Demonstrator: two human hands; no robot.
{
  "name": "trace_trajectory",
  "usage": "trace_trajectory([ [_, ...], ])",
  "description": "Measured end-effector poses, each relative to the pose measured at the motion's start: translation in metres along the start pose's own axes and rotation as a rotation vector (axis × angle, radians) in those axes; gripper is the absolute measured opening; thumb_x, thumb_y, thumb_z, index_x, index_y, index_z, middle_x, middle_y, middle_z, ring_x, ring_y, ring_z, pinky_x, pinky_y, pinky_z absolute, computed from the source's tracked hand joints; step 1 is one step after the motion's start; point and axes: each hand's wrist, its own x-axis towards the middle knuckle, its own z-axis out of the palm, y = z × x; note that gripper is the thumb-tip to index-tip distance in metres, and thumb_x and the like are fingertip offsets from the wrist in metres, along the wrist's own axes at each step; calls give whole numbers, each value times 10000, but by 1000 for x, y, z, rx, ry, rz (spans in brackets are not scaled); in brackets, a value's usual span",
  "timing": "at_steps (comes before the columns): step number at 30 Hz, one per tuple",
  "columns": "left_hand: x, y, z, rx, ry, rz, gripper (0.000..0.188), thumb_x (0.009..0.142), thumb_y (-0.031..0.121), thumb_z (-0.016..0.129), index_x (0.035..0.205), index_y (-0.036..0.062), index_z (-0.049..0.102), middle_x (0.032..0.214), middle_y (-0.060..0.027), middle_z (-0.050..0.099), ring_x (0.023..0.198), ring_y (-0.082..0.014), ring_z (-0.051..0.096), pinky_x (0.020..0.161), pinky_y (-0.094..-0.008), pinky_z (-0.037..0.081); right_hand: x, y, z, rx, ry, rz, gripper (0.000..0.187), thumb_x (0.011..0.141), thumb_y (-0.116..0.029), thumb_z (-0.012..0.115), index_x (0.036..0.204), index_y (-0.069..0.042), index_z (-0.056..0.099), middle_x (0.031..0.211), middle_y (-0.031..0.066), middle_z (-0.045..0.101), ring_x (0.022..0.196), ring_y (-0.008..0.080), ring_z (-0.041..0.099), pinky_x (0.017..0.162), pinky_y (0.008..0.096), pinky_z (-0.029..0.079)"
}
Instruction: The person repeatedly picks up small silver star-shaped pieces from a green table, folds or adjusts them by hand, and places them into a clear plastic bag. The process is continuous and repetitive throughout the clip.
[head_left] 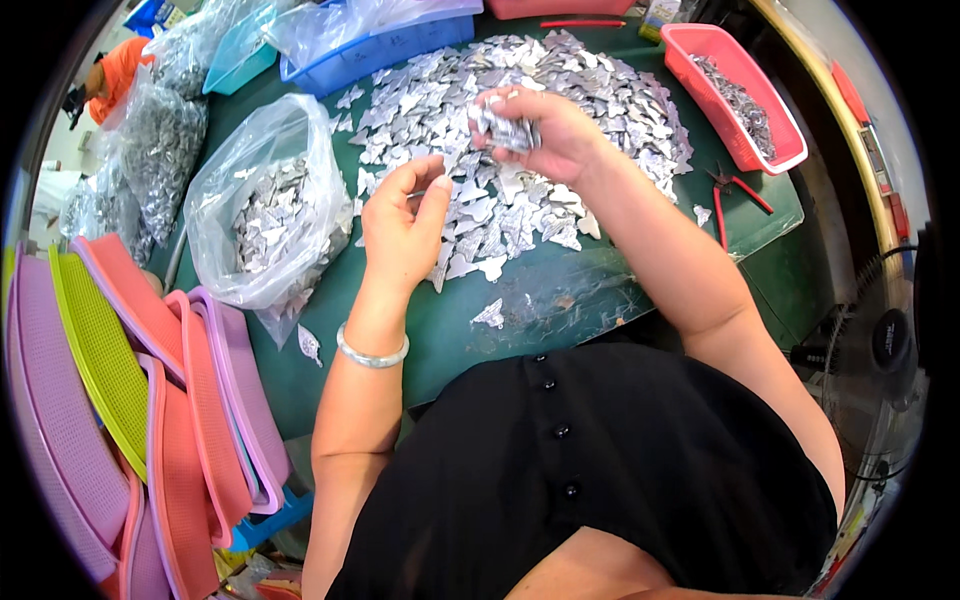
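Note:
A wide heap of small flat silvery metal pieces (pixel 510 215) covers the middle of the green table. Over it, my right hand (pixel 555 135) is closed around a bunch of these metal pieces (pixel 510 132), stacked together. My left hand (pixel 402 215), with a pale bangle on its wrist, hovers at the heap's left edge. Its fingers curl loosely, thumb apart from them, and I see nothing held in it. To its left stands a clear plastic bag (pixel 215 215), its mouth open, partly filled with similar silvery pieces (pixel 285 215).
A pink basket (pixel 735 140) of small metal parts stands at the far right, near red-handled pliers (pixel 730 190). Blue (pixel 380 55) and teal (pixel 240 65) trays line the back. Stacked colored baskets (pixel 190 420) crowd the left, below filled bags (pixel 155 150). A fan (pixel 880 350) stands right.

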Motion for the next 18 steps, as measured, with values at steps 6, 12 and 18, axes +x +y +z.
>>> trace_trajectory([
  [6,-3,4,-2,-289,-56,-223,265,829,61,552,1071,-46,531,877,-45,573,774,-85,544,686,-203,443,-22,38,17,92,-8,70,295,783,-40,484,1068,37,488,972,165,562,844,268,588,666,369,523],
  [12,-5,-9,5,-350,-18,-219,234,806,44,584,1022,-41,555,845,-44,581,728,-87,547,666,-201,446,-25,41,21,123,-51,33,257,804,-24,468,1050,42,503,972,153,564,820,256,589,683,388,531],
  [18,-5,-5,2,-432,45,-325,83,788,34,591,857,-4,563,827,-54,594,711,-104,555,642,-220,448,-24,49,16,128,-80,57,242,866,-111,467,1050,42,507,964,155,565,800,250,595,682,387,532],
])
